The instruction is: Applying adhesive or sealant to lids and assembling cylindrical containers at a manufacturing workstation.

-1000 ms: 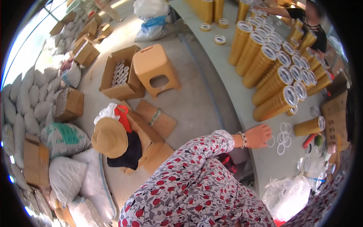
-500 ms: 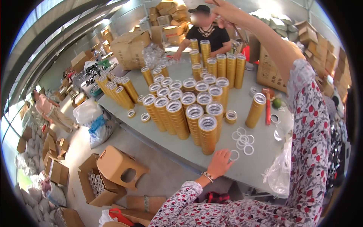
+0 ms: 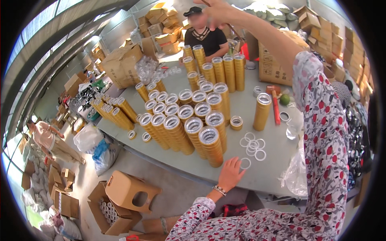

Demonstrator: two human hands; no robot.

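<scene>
My left hand [image 3: 230,173] rests palm down near the table's front edge, open with its fingers stretched. Its fingertips are beside a thin white ring [image 3: 245,163]; whether they touch is unclear. Several similar white rings [image 3: 251,146] overlap just beyond. Left of them stands a dense group of gold tape-roll stacks [image 3: 210,149], the nearest just behind my fingers. My right hand [image 3: 217,15] is raised high at the top of the view, fingers bent and blurred. A thin brown stick [image 3: 235,33] lines up with it; I cannot tell whether the hand holds it.
One gold stack [image 3: 262,112] stands apart at the right, near a red-handled tool [image 3: 276,107] and a green fruit [image 3: 284,99]. Across the table [image 3: 177,162] is a person [image 3: 205,38]. On the floor are a tan stool [image 3: 130,190] and an open carton [image 3: 100,209].
The view has shifted, so most things on the table sit further left in it. My left hand still lies by the ring, and my right hand stays raised.
</scene>
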